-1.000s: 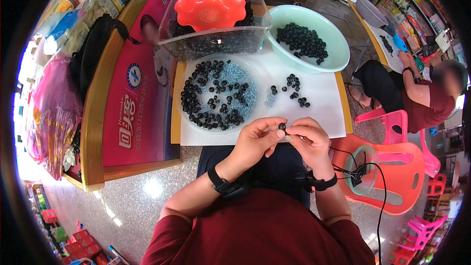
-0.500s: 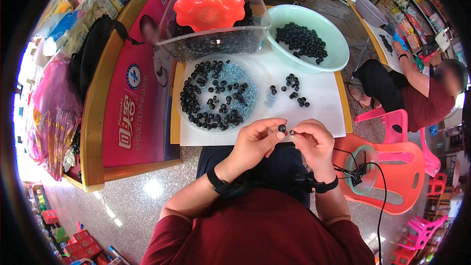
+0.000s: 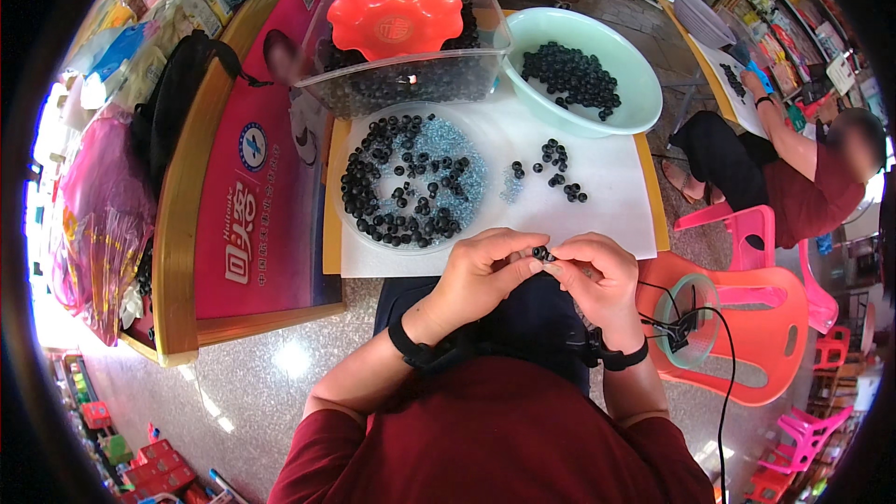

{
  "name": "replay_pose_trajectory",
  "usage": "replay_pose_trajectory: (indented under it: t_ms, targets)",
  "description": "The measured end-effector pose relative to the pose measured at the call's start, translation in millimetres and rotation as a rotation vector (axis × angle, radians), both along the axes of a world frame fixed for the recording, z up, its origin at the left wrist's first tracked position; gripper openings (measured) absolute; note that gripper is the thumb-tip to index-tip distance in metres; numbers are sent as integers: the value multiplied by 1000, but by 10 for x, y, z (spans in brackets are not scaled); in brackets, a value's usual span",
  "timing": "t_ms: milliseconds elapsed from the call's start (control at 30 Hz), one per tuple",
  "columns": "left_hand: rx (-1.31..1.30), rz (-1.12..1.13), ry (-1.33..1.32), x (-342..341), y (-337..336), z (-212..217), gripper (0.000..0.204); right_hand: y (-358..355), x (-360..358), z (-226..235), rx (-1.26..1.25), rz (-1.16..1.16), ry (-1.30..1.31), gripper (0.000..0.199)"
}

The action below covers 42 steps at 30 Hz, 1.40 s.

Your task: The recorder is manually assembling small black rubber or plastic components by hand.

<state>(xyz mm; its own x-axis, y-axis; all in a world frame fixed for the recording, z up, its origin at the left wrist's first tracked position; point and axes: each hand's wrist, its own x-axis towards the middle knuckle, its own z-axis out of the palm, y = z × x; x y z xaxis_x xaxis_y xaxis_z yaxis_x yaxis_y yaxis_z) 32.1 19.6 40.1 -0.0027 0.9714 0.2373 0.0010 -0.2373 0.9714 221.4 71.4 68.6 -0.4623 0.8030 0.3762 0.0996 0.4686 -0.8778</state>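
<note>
My left hand [image 3: 485,273] is closed, with a small round black bead-like piece [image 3: 540,252] pinched between thumb and forefinger. My right hand [image 3: 595,278] is pinched closed against the same piece, holding a tiny dark part at its side that the fingertips mostly hide. Both hands meet just past the table's near edge, above my lap. Left of them, a round clear tray [image 3: 351,224] carries many black round pieces [image 3: 401,227] and a bed of small pale-blue translucent bits [image 3: 448,145]. Several loose black pieces [image 3: 554,155] lie on the white table covering [image 3: 597,215].
Behind the tray stands a clear bin [image 3: 411,84] of black pieces with a red scalloped dish [image 3: 397,14] on top. A pale-green basin [image 3: 644,103] holds more. An orange chair [image 3: 765,336] with a cable is at right; a pink-panelled counter [image 3: 252,224] borders the left. A co-worker [image 3: 812,177] sits far right.
My right hand has moved slightly left, so the small dark part in its fingertips now meets the black piece in my left hand. Before, a gap showed between them.
</note>
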Motion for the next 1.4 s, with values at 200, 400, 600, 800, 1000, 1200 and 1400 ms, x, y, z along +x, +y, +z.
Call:
replay_pose_trajectory:
  t_ms: [200,400,600,800,1000,1200,1400]
  targets:
    - [95,11,26,-1,9,48,28,-37,14,-25,-59,28,51,16]
    - [157,27,79,-18,19,57,26,-39,13,-81,-85,87,102,18]
    - [101,-30,22,-31,-2,87,26,-34,6,-208,-277,171,297,17]
    - [87,-68,1,-51,9,92,27,19,-10,-254,-581,255,427,18]
    - [211,-172,11,-85,22,44,32,80,-15,-173,-1062,485,468,29]
    - [172,-205,9,-22,3,18,27,44,-3,-278,-1045,529,486,18]
    - [150,-182,46,-18,43,-156,28,61,-55,-247,-1077,393,440,12]
